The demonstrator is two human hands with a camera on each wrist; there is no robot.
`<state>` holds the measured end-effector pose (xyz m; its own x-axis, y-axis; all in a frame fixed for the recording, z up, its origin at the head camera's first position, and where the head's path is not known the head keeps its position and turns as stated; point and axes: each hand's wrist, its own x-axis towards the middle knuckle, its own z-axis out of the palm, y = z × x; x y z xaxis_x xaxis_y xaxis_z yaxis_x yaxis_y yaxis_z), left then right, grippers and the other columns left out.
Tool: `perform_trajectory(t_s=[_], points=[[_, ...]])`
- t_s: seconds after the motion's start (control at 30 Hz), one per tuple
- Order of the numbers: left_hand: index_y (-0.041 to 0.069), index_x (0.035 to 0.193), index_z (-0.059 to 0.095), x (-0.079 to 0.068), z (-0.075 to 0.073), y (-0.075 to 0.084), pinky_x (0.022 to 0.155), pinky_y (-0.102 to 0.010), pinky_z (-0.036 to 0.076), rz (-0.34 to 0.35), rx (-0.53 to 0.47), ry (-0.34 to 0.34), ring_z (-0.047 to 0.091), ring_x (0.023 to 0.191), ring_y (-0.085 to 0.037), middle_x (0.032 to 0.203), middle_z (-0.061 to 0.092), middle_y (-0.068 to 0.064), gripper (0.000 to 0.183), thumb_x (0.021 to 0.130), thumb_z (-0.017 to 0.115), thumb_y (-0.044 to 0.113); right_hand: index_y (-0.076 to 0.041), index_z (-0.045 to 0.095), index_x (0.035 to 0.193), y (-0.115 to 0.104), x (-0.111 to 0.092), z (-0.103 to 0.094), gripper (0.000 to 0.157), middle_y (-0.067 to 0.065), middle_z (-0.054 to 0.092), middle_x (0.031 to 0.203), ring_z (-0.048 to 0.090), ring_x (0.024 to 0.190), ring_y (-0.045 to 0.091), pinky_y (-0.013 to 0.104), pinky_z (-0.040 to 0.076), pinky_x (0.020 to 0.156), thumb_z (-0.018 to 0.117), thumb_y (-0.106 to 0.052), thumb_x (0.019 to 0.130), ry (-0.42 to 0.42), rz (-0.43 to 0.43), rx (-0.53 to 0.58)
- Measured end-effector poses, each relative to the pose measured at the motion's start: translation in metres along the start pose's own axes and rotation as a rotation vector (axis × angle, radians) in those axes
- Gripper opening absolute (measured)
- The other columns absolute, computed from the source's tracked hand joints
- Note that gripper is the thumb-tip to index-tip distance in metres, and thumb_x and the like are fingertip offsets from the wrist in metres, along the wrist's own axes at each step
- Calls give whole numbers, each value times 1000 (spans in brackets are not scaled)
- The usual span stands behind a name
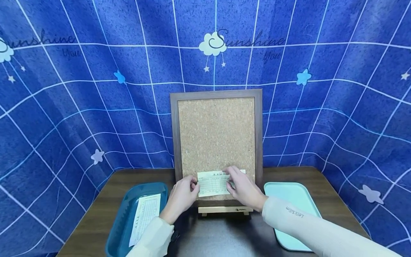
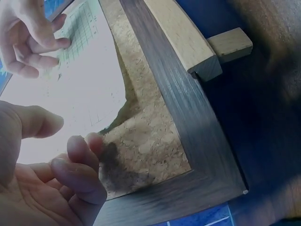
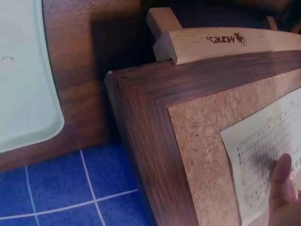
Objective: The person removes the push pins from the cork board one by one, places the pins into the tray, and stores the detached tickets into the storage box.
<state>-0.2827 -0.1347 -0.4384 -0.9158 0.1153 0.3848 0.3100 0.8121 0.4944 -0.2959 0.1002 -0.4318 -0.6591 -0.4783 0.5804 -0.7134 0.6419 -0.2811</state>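
Observation:
A printed paper form (image 1: 212, 184) with a ruled table lies against the lower part of the cork board (image 1: 216, 135). At its left edge my left hand (image 1: 183, 192) pinches it; the left wrist view shows the thumb (image 2: 44, 121) over the paper and curled fingers along its edge. My right hand (image 1: 242, 185) is over the form's right half, fingers loosely bent and spread, touching the paper. In the right wrist view a fingertip (image 3: 283, 165) meets the printed table. Whether anything small is under the right fingertips is too unclear to tell.
The brown-framed board leans on a wooden stand (image 1: 224, 210). To the left, a dark teal tray (image 1: 123, 214) holds another printed sheet (image 1: 146, 217). A light mint tray (image 1: 289, 200) sits right, partly under my right sleeve. Behind hangs a blue gridded curtain (image 1: 128, 117).

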Motion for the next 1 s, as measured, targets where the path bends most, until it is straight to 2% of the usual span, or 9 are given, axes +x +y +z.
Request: perform_trajectory(t_s=[0.33, 0.47, 0.73, 0.87, 1.0], points=[[11, 91, 64, 3, 1, 3, 58, -30, 43, -4, 1, 11, 52, 65, -9, 73, 54, 8, 10, 87, 62, 20, -5, 54, 115, 2, 7, 4, 34, 6, 56, 107, 60, 82, 10, 23, 49, 66, 62, 0, 83, -14, -15, 56], [14, 84, 61, 5, 2, 3, 54, -29, 40, 9, 11, 35, 49, 60, -9, 70, 52, 9, 6, 87, 62, 20, -4, 55, 114, 1, 8, 5, 32, 6, 56, 106, 60, 82, 11, 22, 49, 67, 61, 0, 83, -22, -35, 54], [17, 79, 53, 11, 1, 8, 46, -28, 35, 29, 42, 56, 44, 54, -11, 64, 46, 8, 15, 92, 59, 20, -5, 57, 110, -3, 15, 7, 29, 5, 55, 101, 58, 78, 10, 21, 49, 66, 62, 0, 81, 1, -46, 27], [17, 78, 52, 11, 3, 8, 47, -28, 34, 53, 55, 68, 43, 55, -11, 66, 44, 7, 16, 91, 61, 19, -6, 59, 103, -5, 18, 11, 25, 3, 54, 96, 54, 72, 8, 20, 47, 61, 63, 1, 80, 27, -22, -9], [17, 78, 52, 12, 3, 8, 48, -27, 34, 74, 65, 78, 42, 57, -11, 68, 43, 7, 15, 90, 61, 18, -6, 60, 94, -10, 23, 15, 18, 1, 52, 92, 50, 68, 7, 20, 45, 58, 63, 2, 79, 55, 38, -58]])
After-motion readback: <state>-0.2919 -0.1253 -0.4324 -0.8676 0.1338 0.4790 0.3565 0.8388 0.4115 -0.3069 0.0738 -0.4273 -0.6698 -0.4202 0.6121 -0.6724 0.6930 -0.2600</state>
